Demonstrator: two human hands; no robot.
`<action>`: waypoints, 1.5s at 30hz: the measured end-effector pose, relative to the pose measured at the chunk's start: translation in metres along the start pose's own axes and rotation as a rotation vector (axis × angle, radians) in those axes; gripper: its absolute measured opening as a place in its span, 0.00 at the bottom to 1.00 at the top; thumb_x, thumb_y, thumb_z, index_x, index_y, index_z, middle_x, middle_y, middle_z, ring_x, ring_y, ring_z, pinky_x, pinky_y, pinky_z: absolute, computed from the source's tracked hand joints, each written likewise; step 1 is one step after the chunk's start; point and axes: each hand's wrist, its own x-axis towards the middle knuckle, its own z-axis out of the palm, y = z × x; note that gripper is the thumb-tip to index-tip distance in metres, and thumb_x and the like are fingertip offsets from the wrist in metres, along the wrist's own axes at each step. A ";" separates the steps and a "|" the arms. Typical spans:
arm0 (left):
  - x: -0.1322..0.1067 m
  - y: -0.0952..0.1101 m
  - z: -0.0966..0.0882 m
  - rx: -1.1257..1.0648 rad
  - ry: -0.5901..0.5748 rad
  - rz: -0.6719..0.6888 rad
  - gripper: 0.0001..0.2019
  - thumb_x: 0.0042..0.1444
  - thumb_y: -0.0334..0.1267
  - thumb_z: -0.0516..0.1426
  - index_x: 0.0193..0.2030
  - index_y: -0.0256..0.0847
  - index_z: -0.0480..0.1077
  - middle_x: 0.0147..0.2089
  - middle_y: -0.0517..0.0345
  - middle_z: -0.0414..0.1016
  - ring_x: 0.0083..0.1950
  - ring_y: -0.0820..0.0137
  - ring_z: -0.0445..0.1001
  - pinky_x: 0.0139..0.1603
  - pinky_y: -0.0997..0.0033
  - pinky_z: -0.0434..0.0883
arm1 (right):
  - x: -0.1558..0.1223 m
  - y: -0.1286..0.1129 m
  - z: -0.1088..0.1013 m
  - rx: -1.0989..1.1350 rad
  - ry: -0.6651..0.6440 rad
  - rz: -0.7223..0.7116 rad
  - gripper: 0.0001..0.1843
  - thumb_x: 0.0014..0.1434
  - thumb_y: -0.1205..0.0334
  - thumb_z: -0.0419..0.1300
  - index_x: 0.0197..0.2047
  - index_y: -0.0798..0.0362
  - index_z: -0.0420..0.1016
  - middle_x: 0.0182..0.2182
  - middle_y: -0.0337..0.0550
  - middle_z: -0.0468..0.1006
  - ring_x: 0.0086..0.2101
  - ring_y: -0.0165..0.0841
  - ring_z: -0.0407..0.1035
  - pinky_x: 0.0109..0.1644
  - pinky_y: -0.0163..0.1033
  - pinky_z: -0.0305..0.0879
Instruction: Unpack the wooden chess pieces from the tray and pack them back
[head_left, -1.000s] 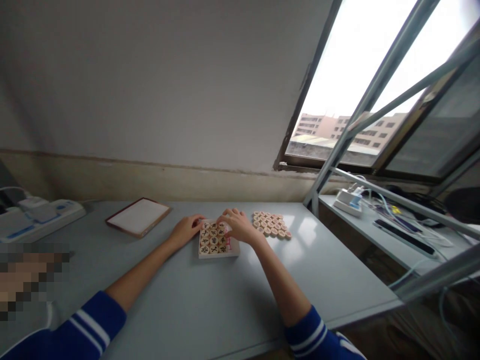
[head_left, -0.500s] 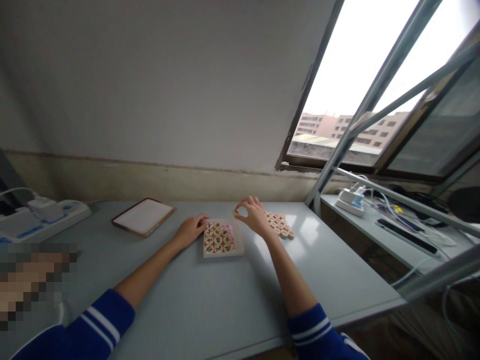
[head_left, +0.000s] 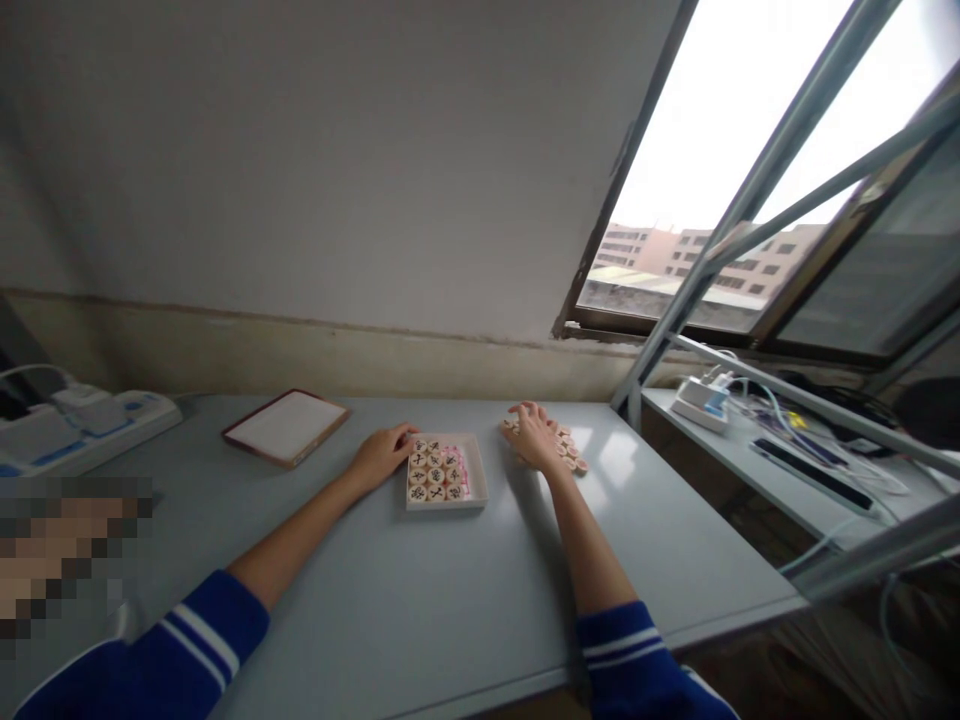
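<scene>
A shallow white box (head_left: 447,506) stands on the grey table. Rows of round xiangqi pieces (head_left: 436,476) with dark characters fill its left and middle, and pink marks show on the bare floor at its right. My left hand (head_left: 381,456) holds the box at its upper left corner, fingers bent against the wall. To the right of the box, my right hand (head_left: 534,436) reaches over a group of loose xiangqi pieces (head_left: 568,450), fingers spread and pointing down to the left. The hand covers part of that group, so its fingertip contact is hard to see.
A white board with a brown rim (head_left: 288,430) lies at the back left. Further left are a power strip (head_left: 146,408) and a pixelated patch. A metal frame post (head_left: 636,404) rises at the right, before another desk with cables and a white power strip (head_left: 701,403).
My right hand has moved right, from above the box with a piece pinched in it to the loose pieces. That piece no longer shows in the fingers. My left hand stays at the box.
</scene>
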 end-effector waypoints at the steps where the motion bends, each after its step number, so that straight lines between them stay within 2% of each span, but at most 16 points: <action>1: 0.000 0.000 0.000 -0.003 0.000 -0.004 0.15 0.53 0.42 0.47 0.43 0.40 0.68 0.29 0.57 0.72 0.30 0.72 0.68 0.30 0.76 0.58 | 0.000 -0.006 -0.004 0.022 -0.009 -0.025 0.16 0.53 0.58 0.54 0.46 0.51 0.64 0.45 0.50 0.62 0.45 0.42 0.55 0.43 0.46 0.52; 3: 0.001 -0.002 0.000 -0.017 -0.005 -0.016 0.15 0.53 0.42 0.47 0.43 0.40 0.68 0.29 0.58 0.71 0.29 0.72 0.67 0.29 0.76 0.58 | -0.001 -0.019 -0.012 0.094 -0.053 -0.157 0.17 0.53 0.60 0.55 0.47 0.49 0.64 0.45 0.47 0.63 0.46 0.41 0.55 0.44 0.44 0.52; 6: 0.002 -0.004 0.001 -0.053 -0.014 -0.025 0.16 0.52 0.43 0.48 0.42 0.39 0.69 0.29 0.58 0.71 0.29 0.72 0.67 0.30 0.76 0.59 | -0.006 -0.040 -0.016 0.226 -0.227 -0.448 0.16 0.51 0.60 0.59 0.45 0.45 0.68 0.42 0.42 0.65 0.44 0.36 0.57 0.45 0.40 0.53; 8: 0.002 -0.004 0.001 -0.068 -0.011 -0.020 0.16 0.52 0.44 0.48 0.42 0.39 0.69 0.29 0.58 0.71 0.29 0.72 0.67 0.30 0.76 0.59 | -0.009 -0.051 -0.014 0.274 -0.325 -0.541 0.14 0.49 0.59 0.61 0.42 0.44 0.71 0.40 0.41 0.66 0.42 0.34 0.58 0.44 0.38 0.54; 10: 0.002 -0.004 0.001 -0.063 -0.007 -0.017 0.16 0.52 0.43 0.47 0.42 0.39 0.69 0.29 0.58 0.71 0.29 0.72 0.66 0.30 0.76 0.58 | -0.012 -0.058 -0.011 0.276 -0.346 -0.531 0.13 0.49 0.60 0.61 0.41 0.44 0.72 0.38 0.41 0.66 0.41 0.34 0.59 0.43 0.37 0.54; 15: 0.002 -0.002 0.001 -0.043 -0.020 -0.011 0.14 0.53 0.42 0.48 0.41 0.40 0.68 0.26 0.60 0.69 0.27 0.73 0.65 0.28 0.76 0.57 | -0.015 -0.066 -0.007 0.257 -0.287 -0.515 0.15 0.49 0.61 0.62 0.43 0.42 0.71 0.39 0.41 0.66 0.40 0.34 0.58 0.43 0.37 0.53; 19: 0.002 -0.003 0.001 -0.033 -0.017 -0.014 0.14 0.53 0.42 0.48 0.42 0.39 0.68 0.27 0.60 0.69 0.27 0.74 0.65 0.28 0.76 0.56 | -0.011 -0.062 -0.012 0.247 -0.191 -0.467 0.11 0.49 0.57 0.61 0.38 0.45 0.73 0.36 0.41 0.67 0.39 0.34 0.59 0.42 0.37 0.52; 24: 0.002 -0.003 0.002 -0.032 -0.021 -0.017 0.14 0.54 0.41 0.47 0.43 0.39 0.67 0.28 0.59 0.71 0.29 0.73 0.66 0.29 0.76 0.57 | -0.008 -0.025 -0.013 0.175 -0.039 -0.185 0.12 0.52 0.53 0.58 0.38 0.49 0.70 0.36 0.43 0.67 0.39 0.35 0.60 0.40 0.37 0.53; 27: 0.001 -0.002 0.001 -0.036 -0.025 -0.026 0.14 0.54 0.40 0.47 0.43 0.39 0.67 0.29 0.58 0.72 0.30 0.72 0.67 0.31 0.76 0.59 | -0.010 0.001 -0.009 0.086 -0.057 -0.041 0.15 0.51 0.52 0.57 0.41 0.49 0.69 0.38 0.46 0.64 0.39 0.37 0.61 0.41 0.39 0.54; 30: 0.000 -0.001 0.000 -0.055 -0.029 -0.023 0.14 0.54 0.41 0.48 0.42 0.39 0.68 0.30 0.58 0.72 0.31 0.72 0.68 0.32 0.76 0.60 | -0.009 0.012 -0.011 0.140 -0.095 0.006 0.17 0.51 0.54 0.57 0.45 0.47 0.67 0.39 0.45 0.62 0.40 0.36 0.62 0.42 0.40 0.56; 34: -0.001 -0.003 -0.001 -0.066 -0.040 -0.008 0.15 0.53 0.42 0.48 0.43 0.39 0.67 0.29 0.58 0.71 0.30 0.72 0.67 0.32 0.76 0.59 | -0.005 -0.010 -0.022 0.412 -0.075 -0.139 0.19 0.54 0.59 0.54 0.50 0.46 0.62 0.41 0.43 0.63 0.39 0.31 0.62 0.44 0.37 0.58; 36: 0.000 -0.004 0.000 -0.070 -0.043 0.007 0.15 0.53 0.43 0.47 0.43 0.38 0.67 0.29 0.58 0.71 0.30 0.72 0.67 0.31 0.76 0.59 | -0.009 -0.031 -0.024 0.506 -0.196 -0.316 0.21 0.52 0.60 0.57 0.50 0.45 0.62 0.40 0.41 0.65 0.38 0.30 0.63 0.43 0.35 0.59; 38: 0.000 -0.005 0.000 -0.065 -0.042 0.019 0.15 0.54 0.43 0.47 0.42 0.38 0.67 0.29 0.58 0.71 0.29 0.72 0.67 0.31 0.76 0.59 | -0.016 -0.052 -0.024 0.509 -0.411 -0.477 0.20 0.49 0.60 0.60 0.47 0.44 0.67 0.38 0.39 0.68 0.37 0.30 0.64 0.41 0.34 0.59; 40: 0.001 -0.005 0.001 -0.054 -0.039 0.026 0.15 0.54 0.42 0.47 0.42 0.38 0.67 0.29 0.58 0.71 0.30 0.72 0.67 0.31 0.76 0.59 | -0.023 -0.067 -0.020 0.443 -0.535 -0.518 0.17 0.48 0.59 0.61 0.43 0.44 0.71 0.38 0.40 0.70 0.37 0.32 0.65 0.40 0.35 0.60; 43: 0.001 -0.005 0.001 -0.045 -0.042 0.027 0.15 0.54 0.42 0.47 0.43 0.38 0.66 0.30 0.58 0.71 0.31 0.72 0.67 0.32 0.75 0.60 | -0.028 -0.075 -0.017 0.389 -0.513 -0.485 0.14 0.50 0.63 0.59 0.42 0.45 0.73 0.40 0.42 0.71 0.39 0.33 0.65 0.41 0.35 0.59; 45: 0.000 -0.004 0.001 -0.043 -0.045 0.021 0.15 0.54 0.42 0.46 0.43 0.38 0.66 0.30 0.57 0.72 0.31 0.71 0.68 0.32 0.75 0.60 | -0.027 -0.071 -0.017 0.425 -0.532 -0.529 0.14 0.51 0.69 0.56 0.41 0.47 0.74 0.38 0.42 0.73 0.38 0.31 0.66 0.41 0.33 0.59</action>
